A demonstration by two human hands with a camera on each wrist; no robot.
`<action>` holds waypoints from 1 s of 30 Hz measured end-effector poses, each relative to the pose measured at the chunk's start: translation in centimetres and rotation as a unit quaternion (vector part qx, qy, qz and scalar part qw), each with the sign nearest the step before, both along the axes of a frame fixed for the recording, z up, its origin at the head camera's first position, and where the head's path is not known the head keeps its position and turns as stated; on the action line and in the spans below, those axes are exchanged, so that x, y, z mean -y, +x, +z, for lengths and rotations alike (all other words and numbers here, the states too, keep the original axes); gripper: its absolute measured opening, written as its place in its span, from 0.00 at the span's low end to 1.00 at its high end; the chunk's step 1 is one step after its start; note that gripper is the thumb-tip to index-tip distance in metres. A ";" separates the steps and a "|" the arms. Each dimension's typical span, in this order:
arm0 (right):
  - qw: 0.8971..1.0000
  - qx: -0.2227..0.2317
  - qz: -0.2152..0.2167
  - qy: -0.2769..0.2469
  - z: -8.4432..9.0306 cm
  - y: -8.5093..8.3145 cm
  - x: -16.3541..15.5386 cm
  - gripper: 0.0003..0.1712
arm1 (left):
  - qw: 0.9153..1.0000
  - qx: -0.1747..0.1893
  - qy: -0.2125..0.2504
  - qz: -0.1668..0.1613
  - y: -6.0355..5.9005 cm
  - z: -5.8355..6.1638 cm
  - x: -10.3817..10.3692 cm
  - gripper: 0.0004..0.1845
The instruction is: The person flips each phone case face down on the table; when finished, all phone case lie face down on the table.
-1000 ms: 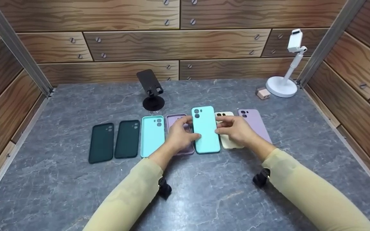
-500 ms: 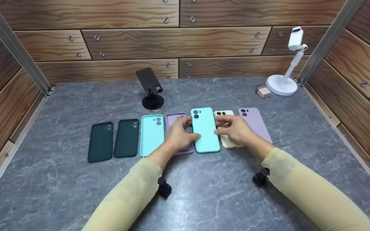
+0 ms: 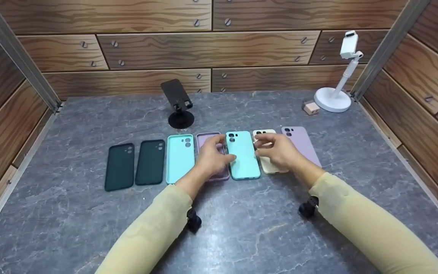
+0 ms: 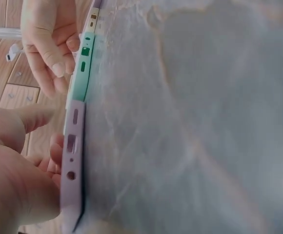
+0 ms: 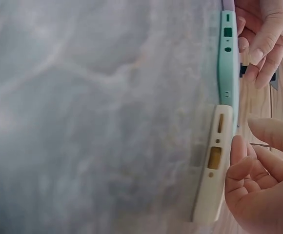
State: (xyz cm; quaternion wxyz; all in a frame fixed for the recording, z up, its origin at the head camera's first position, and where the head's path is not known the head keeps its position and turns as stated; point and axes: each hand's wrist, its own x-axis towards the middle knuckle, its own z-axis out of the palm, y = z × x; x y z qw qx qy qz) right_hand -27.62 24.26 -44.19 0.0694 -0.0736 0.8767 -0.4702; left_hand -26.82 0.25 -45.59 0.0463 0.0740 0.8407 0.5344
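Note:
A turquoise phone case [image 3: 246, 161] lies flat on the table in the head view, back side up with its camera holes at the far end. My left hand [image 3: 210, 156] hovers at its left side, over a purple case [image 3: 203, 140] lying inside-up; the thumb overlaps the turquoise case's edge. On the other side, my right hand [image 3: 278, 150] is above a cream case [image 3: 274, 167], fingertips near the turquoise edge. Both wrist views show the thumbs and fingers apart, gripping nothing. To the right lies a lavender case [image 3: 302, 142], partly behind the right hand.
Leftward in the row lie another turquoise case [image 3: 179, 161] and two dark green cases [image 3: 119, 167], all inside-up. Behind stand a black phone stand [image 3: 181, 119] and a white phone stand [image 3: 332, 100], with a small pink block [image 3: 311, 108] beside it. Wood-patterned walls border the table.
The turquoise case, held raised between both hands before, has come down flat onto the table. Both hands have let go of it and stay beside its edges.

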 end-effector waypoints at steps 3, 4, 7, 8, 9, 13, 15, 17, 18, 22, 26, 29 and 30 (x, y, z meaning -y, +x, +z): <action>1.000 -0.011 0.000 -0.004 0.5 0.0 0.3 0.31 | 1.000 -0.008 0.025 0.003 0.0 0.7 0.9 0.36; 1.000 -0.013 0.001 -0.001 0.7 0.0 0.5 0.31 | 0.999 -0.011 0.030 0.004 0.0 0.9 1.4 0.36; 1.000 -0.020 0.006 0.007 1.2 0.2 1.3 0.31 | 0.999 -0.016 0.044 0.010 -0.2 1.4 2.7 0.34; 1.000 -0.021 0.009 0.009 1.4 0.2 1.6 0.31 | 0.999 -0.018 0.042 0.014 -0.2 1.5 3.2 0.34; 1.000 -0.024 0.013 0.013 1.5 0.3 2.0 0.31 | 0.999 -0.018 0.039 0.017 -0.3 1.6 3.7 0.34; 0.999 -0.025 0.020 0.019 1.8 0.4 3.9 0.31 | 0.999 -0.026 0.019 0.031 -0.5 1.7 5.4 0.32; 0.999 -0.027 0.023 0.025 1.9 0.4 5.0 0.30 | 0.999 -0.031 0.008 0.033 -0.6 1.5 6.1 0.31; 0.999 -0.028 0.025 0.029 1.9 0.2 5.9 0.30 | 0.999 -0.033 -0.002 0.032 -0.8 1.2 6.6 0.31; 0.999 -0.030 0.027 0.033 1.9 0.1 6.3 0.30 | 0.999 -0.032 -0.006 0.031 -0.9 1.1 6.8 0.31; 0.998 -0.038 0.037 0.044 1.6 -0.3 7.6 0.30 | 0.999 -0.016 -0.017 0.026 -1.1 0.5 7.5 0.31; 0.998 -0.026 0.037 0.047 1.1 -0.8 8.4 0.30 | 1.000 0.002 -0.018 0.016 -1.1 0.1 7.9 0.32; 0.998 -0.019 0.038 0.051 0.6 -1.1 8.6 0.30 | 1.000 0.005 -0.023 0.010 -1.1 -0.2 8.1 0.32; 0.998 -0.019 0.040 0.054 0.4 -1.2 8.6 0.30 | 1.000 0.005 -0.026 0.008 -1.0 -0.2 8.1 0.33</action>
